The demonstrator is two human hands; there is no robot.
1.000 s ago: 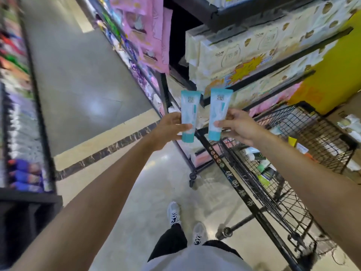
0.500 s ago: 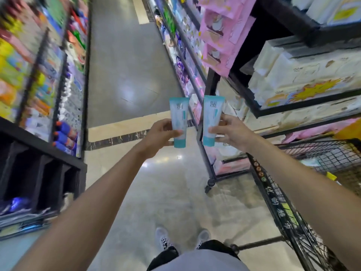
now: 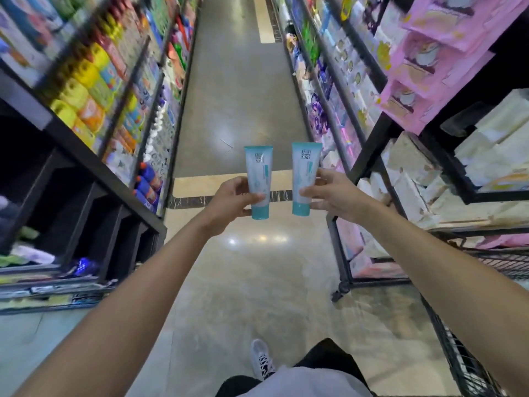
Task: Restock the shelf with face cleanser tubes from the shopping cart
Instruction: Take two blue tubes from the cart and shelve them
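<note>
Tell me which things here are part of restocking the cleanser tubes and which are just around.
Part of the job: left tube, held by left hand; right tube, held by right hand; shopping cart.

Just around: yellow bottles, pink packs, tissue packs.

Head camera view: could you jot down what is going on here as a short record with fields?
place: shop aisle between stocked shelves
left hand: holds the left tube upright, cap down
right hand: holds the right tube upright, cap down
tubes: side by side, apart, held out over the floor
shopping cart: at the right edge, only partly in view
placed on shelf: not yet
</note>
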